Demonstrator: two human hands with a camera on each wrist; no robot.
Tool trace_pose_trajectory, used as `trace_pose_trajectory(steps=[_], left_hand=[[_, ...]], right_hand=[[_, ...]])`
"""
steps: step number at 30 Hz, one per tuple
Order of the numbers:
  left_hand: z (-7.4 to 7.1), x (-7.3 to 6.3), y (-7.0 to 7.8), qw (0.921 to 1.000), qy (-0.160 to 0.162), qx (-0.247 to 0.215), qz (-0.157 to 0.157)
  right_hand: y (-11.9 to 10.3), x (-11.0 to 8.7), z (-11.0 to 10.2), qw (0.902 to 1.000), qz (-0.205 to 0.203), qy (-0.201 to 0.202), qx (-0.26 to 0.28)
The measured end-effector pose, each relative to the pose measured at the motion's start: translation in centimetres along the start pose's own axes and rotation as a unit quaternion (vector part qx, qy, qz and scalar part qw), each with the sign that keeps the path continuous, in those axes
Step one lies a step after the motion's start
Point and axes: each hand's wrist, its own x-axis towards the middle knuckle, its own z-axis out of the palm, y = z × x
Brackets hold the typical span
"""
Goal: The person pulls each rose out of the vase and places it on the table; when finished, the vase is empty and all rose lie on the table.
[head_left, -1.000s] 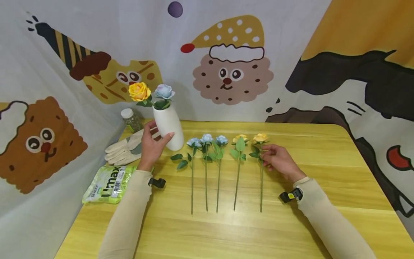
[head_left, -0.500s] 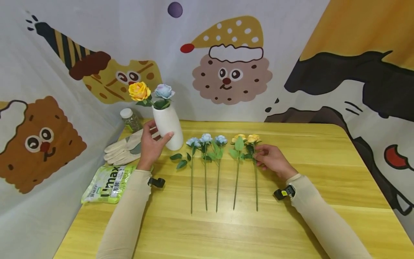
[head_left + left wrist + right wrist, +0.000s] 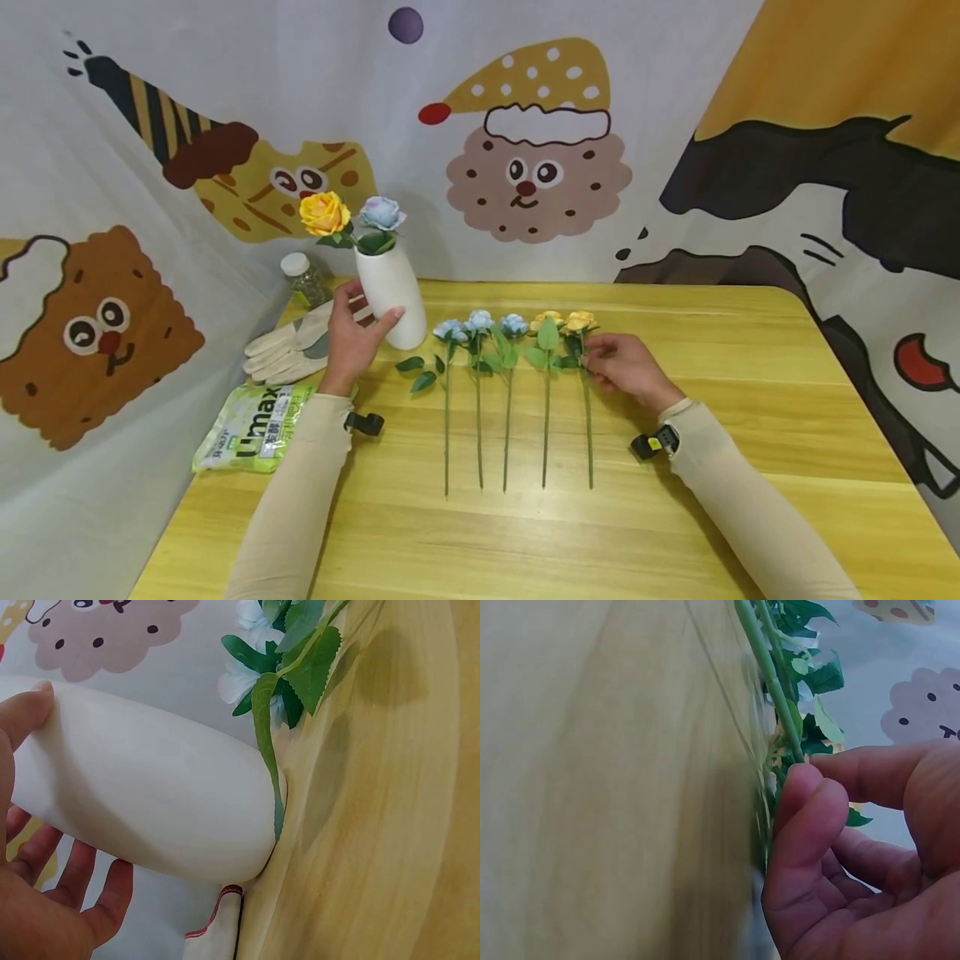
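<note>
My left hand [image 3: 351, 342] grips a white vase [image 3: 392, 292] that stands on the table, thumb on the near side and fingers behind. The vase holds a yellow rose [image 3: 325, 214] and a pale blue rose [image 3: 382, 213]. With fingertips and thumb, my right hand [image 3: 628, 368] pinches the stem [image 3: 778, 694] of the rightmost yellow rose [image 3: 582, 322] in a row on the table. Left of it lies another yellow rose [image 3: 546, 383], then three blue roses [image 3: 479, 322], all with stems toward me.
Left of the vase are a pale work glove [image 3: 288, 350], a white-capped jar [image 3: 306, 282] and a green-and-white packet [image 3: 251, 429]. A loose leaf sprig [image 3: 422, 380] lies by the vase foot. Behind the wooden table [image 3: 750, 467] hangs a cartoon-print cloth [image 3: 420, 150].
My right hand has shifted left with the rightmost yellow rose, bringing it nearer the other yellow rose. The left hand and vase have stayed in place.
</note>
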Motion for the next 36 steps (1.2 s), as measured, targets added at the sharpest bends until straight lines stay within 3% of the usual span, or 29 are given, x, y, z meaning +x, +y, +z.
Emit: trace_pose_trajectory(steps=[8, 18, 25, 36], left_hand=[[0.1, -1.0, 2.6, 1.0000, -0.001, 0.006, -0.007], [0.2, -1.0, 2.9, 1.0000, -0.002, -0.002, -0.009], [0.0, 0.0, -0.2, 1.0000, 0.000, -0.003, 0.003], [0.4, 0.0, -0.1, 0.9998, 0.005, 0.004, 0.020]], right_hand=[[-0.3, 0.0, -0.8, 0.9997, -0.023, 0.012, -0.001], [-3.0, 0.0, -0.9, 0.9983, -0.050, 0.030, -0.005], [-6.1, 0.5, 0.9, 0.9956, -0.086, 0.034, 0.016], [-10.9, 0.8, 3.5, 0.9889, -0.144, 0.020, 0.031]])
